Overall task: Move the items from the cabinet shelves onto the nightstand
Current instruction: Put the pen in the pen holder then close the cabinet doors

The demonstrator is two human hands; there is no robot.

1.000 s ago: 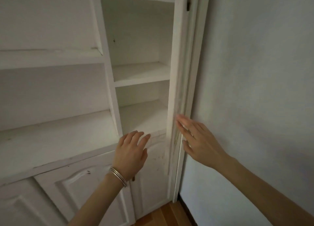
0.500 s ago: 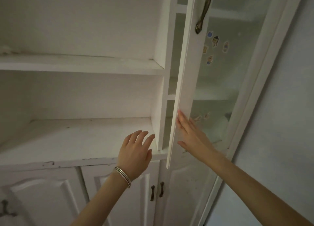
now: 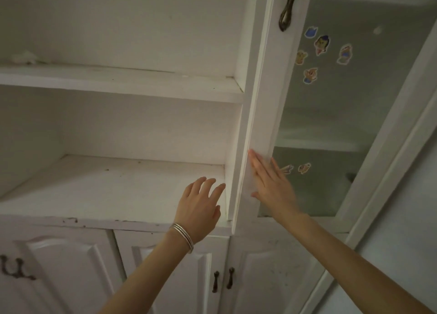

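A white cabinet fills the view, with a lower open shelf (image 3: pixel 113 186) and an upper shelf (image 3: pixel 118 79), both bare apart from a small white crumpled scrap (image 3: pixel 23 57) at the upper shelf's far left. My right hand (image 3: pixel 269 183) lies flat, fingers straight, against the frame of the glass door (image 3: pixel 262 129), which stands nearly shut against the cabinet. My left hand (image 3: pixel 201 205), with silver bangles on its wrist, hovers with fingers apart over the lower shelf's front right corner and holds nothing. The nightstand is out of view.
Several cartoon stickers (image 3: pixel 321 45) dot the frosted glass. A dark metal handle (image 3: pixel 287 9) sits high on the door. Below the shelf are closed lower doors with dark handles (image 3: pixel 223 280). A plain wall (image 3: pixel 406 231) borders the cabinet on the right.
The glass door has swung from wide open to almost shut under my right hand. My left hand has stayed near the shelf edge. My view has turned left and upward.
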